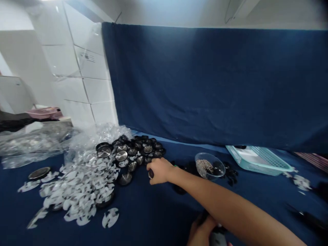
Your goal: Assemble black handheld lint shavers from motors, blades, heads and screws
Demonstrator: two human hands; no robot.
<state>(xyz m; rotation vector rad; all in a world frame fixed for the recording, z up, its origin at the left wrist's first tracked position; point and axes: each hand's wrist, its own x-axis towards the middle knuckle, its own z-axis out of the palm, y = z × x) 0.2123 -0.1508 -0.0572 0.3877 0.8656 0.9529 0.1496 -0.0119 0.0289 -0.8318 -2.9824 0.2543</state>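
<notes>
My right hand [160, 171] reaches across the blue table to the near edge of a pile of round black-and-silver discs [130, 152]. Its fingers are curled round one small dark disc [151, 174]. My left hand [201, 232] sits low at the bottom edge, partly under my right forearm, closed on a grey and black object [217, 237] that I cannot make out. White cut-out paper pieces [82, 184] lie scattered left of the discs.
A clear bowl [216, 160] of small grey bits stands right of my right hand, with small black parts [232, 176] beside it. A teal basket [258, 159] sits at the right. Crumpled clear plastic bags [38, 140] lie at the left. A blue cloth [217, 85] hangs behind.
</notes>
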